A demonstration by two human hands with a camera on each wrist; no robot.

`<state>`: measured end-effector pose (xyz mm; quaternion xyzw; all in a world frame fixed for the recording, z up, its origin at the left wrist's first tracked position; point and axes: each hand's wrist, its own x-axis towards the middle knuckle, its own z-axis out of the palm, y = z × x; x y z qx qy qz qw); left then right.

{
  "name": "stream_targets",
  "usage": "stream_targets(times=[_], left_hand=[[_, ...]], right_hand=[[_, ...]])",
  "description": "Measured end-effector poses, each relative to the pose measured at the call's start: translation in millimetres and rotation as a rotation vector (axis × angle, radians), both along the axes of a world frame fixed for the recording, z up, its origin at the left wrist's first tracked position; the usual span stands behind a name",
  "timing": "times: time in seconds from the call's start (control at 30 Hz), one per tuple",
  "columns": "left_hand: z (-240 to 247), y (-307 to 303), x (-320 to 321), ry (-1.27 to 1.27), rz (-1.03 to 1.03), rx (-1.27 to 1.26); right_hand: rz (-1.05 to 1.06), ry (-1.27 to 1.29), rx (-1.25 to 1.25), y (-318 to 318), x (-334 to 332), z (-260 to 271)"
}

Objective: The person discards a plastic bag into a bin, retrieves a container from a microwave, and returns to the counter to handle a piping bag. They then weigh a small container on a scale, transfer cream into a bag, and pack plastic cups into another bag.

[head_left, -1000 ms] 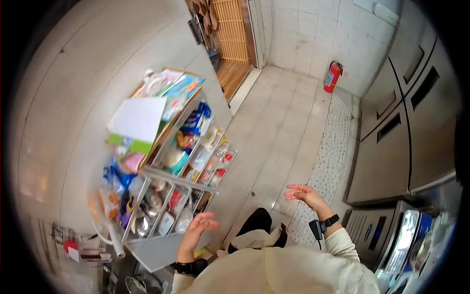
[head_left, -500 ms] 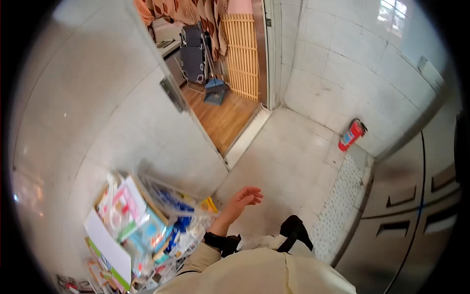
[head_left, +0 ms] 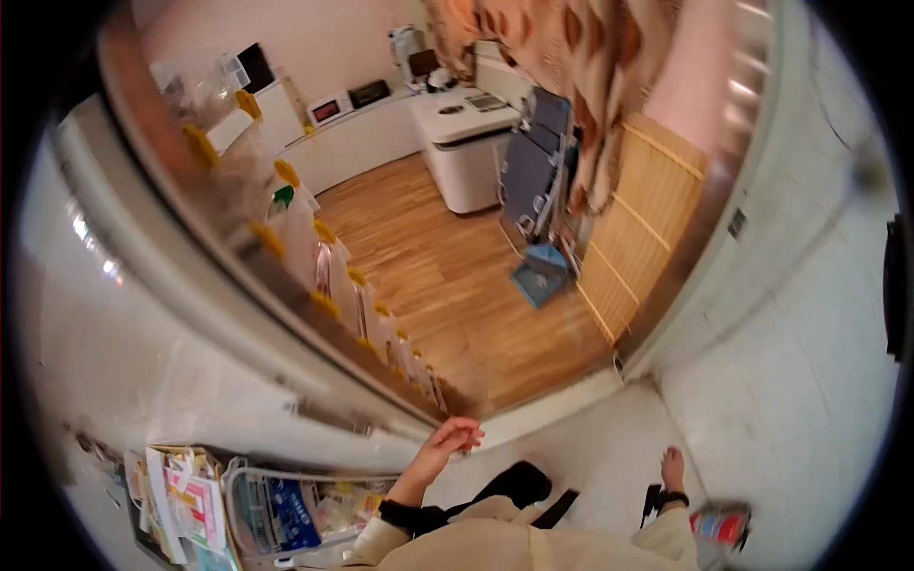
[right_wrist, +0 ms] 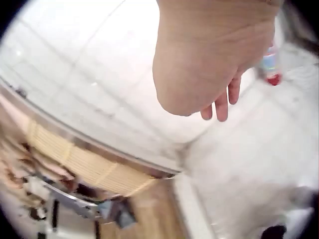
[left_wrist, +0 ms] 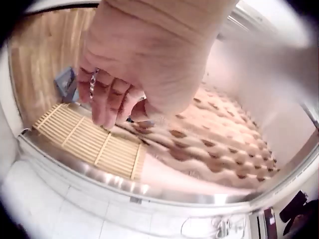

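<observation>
My left hand (head_left: 446,447) reaches forward near the doorway's sill, its fingers loosely bent around nothing. A ring shows on one finger of it in the left wrist view, where the hand overlaps a bamboo slat panel (left_wrist: 89,142) and a patterned curtain (left_wrist: 209,134). Low on the right, my right hand (head_left: 672,470) hangs beside the body, holding nothing. Next to it stands a red fire extinguisher (head_left: 721,525) on the floor. In the right wrist view the fingers (right_wrist: 221,107) hang down relaxed, with the thumb hidden.
A doorway with a pale sill (head_left: 552,404) opens onto a wooden floor (head_left: 419,247). Inside are a folded dark lounger (head_left: 533,162), a blue dustpan (head_left: 541,276) and a white cabinet (head_left: 466,167). Bags hang along the left door edge. A loaded wire rack (head_left: 252,514) stands at lower left.
The view has turned and moved from the kitchen aisle to the doorway. The rack has shifted to the lower left, and the fridge has left view. Both hands stay without any object.
</observation>
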<state>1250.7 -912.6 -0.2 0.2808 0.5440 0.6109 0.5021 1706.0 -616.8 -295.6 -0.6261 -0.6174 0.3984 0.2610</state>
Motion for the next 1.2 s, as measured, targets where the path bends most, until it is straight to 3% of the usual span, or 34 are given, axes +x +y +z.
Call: stream_targets(times=[0.03, 0.07, 0.1, 0.17, 0.23, 0.3, 0.4, 0.53, 0.67, 0.77, 0.8, 0.87, 0.9, 0.97, 1.07, 1.1, 1.13, 1.2], left_hand=[[-11, 16, -15, -0.036, 0.064, -0.016], [-22, 36, -24, -0.096, 0.109, -0.009], [-30, 53, -33, -0.083, 0.143, -0.014], [-44, 111, -69, -0.182, 0.071, -0.110], [-40, 161, -111, -0.155, 0.179, -0.011], [-23, 192, -157, -0.114, 0.279, 0.027], [-9, 230, -236, -0.343, 0.457, 0.249], [6, 287, -347, -0.154, 0.655, 0.146], [33, 312, -445, -0.203, 0.788, 0.227], [50, 312, -497, -0.103, 1.007, 0.089], [43, 309, -520, -0.098, 1.078, 0.065], [28, 296, -570, -0.083, 1.220, 0.037], [22, 294, -598, -0.074, 1.231, 0.045], [15, 295, -665, 0.010, 1.346, -0.140], [12, 309, -803, 0.064, 1.319, -0.109], [10, 321, -853, 0.121, 1.274, -0.085], [14, 339, -909, 0.163, 1.235, -0.086], [32, 378, -1013, 0.255, 1.121, -0.085]], right_hand=[[0.100, 0.052, -0.007, 43, -81, 101], [0.178, 0.339, 0.116, 80, -129, 117], [0.222, 0.473, -0.015, 109, -159, 122], [0.333, 0.196, -0.198, 163, -164, 41], [0.476, -0.287, -0.235, 174, -174, 29], [0.587, -0.575, -0.354, 186, -191, 33], [0.688, -0.782, -0.490, 222, -237, 37], [0.829, -0.931, -0.530, 312, -342, 29], [1.107, -1.035, -0.319, 436, -528, 24], [1.272, -0.950, -0.041, 518, -758, 53], [1.286, -0.850, 0.023, 534, -848, 81], [1.188, -0.382, 0.293, 549, -1012, 103], [1.170, -0.275, 0.165, 544, -1086, 138], [1.155, 0.100, 0.107, 537, -1202, 151], [1.270, 0.090, 0.050, 516, -1298, 167], [1.354, -0.024, 0.101, 502, -1310, 208], [1.378, -0.003, 0.123, 506, -1324, 178], [1.607, -0.162, -0.210, 519, -1340, 178]])
